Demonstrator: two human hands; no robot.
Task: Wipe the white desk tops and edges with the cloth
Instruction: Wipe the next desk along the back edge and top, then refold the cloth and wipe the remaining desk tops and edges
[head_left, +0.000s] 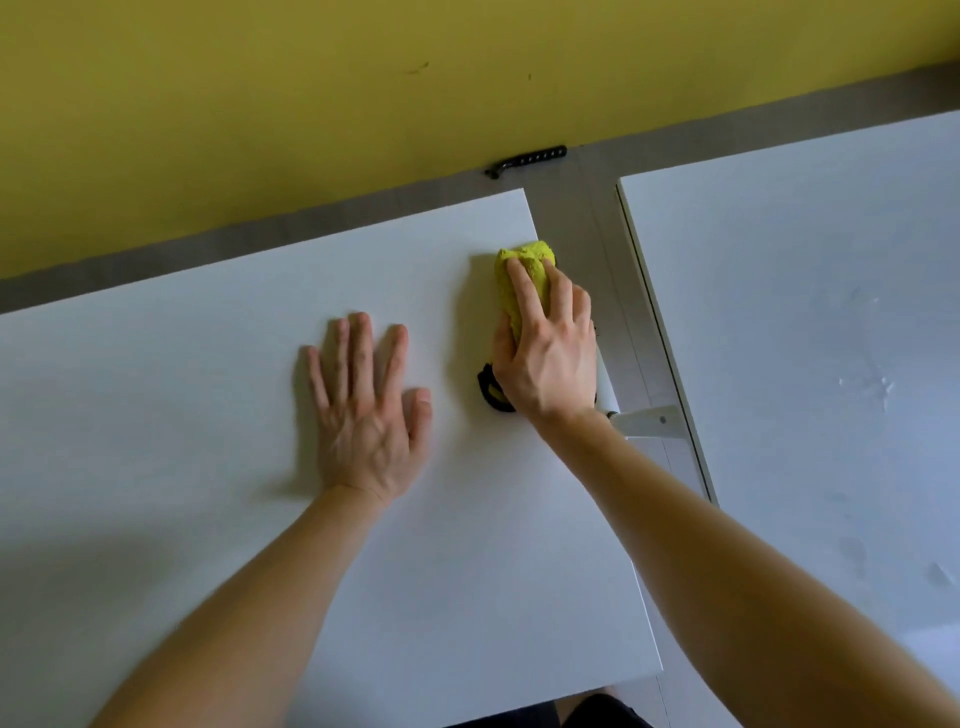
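A white desk top (208, 415) fills the left and middle of the head view. My left hand (366, 410) lies flat on it, fingers straight and spread. My right hand (545, 353) presses a bunched yellow-green cloth (524, 270) onto the desk near its right edge, close to the far right corner. The fingers lie over the cloth and the thumb runs along its left side. A black trim of the cloth (491, 392) shows under the heel of that hand. A second white desk top (805, 338) lies to the right, with faint smears on it.
A grey floor gap (582, 208) with a white desk frame bar (649, 418) separates the two desks. A yellow wall (311, 104) rises behind them. A black strip (527, 158) lies at the foot of the wall.
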